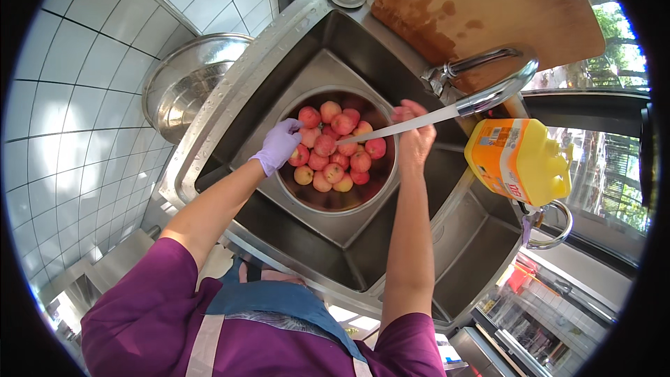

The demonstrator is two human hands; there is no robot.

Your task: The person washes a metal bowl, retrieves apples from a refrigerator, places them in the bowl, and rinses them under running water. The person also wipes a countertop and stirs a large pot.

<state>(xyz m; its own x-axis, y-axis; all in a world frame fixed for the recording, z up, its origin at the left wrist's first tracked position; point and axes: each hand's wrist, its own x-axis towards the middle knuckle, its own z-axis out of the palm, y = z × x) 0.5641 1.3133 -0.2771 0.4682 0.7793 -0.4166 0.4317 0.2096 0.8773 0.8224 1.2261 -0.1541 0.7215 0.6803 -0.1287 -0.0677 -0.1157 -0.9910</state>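
Red and yellow apples [333, 173] fill the middle of a round metal basin [361, 208], which stands in the large sink compartment [324, 70]. My left hand [281, 146], in a thin purple glove, reaches over the basin's left rim. Its fingertips and thumb are apart, close to the apples at that side, with nothing seen between them. My bare right hand [419, 136] is at the basin's right rim, fingers bent. A white water stream [413, 123] from the curved faucet [502, 91] crosses in front of it and falls among the apples, hiding part of the fingers.
A wet wooden cutting board [487, 5] leans behind the sink. A yellow plastic jug [515, 159] with an orange label stands right of the faucet. Another metal basin [193, 81] rests against the tiled wall [89, 84]. A smaller sink compartment [476, 251] lies to the right.
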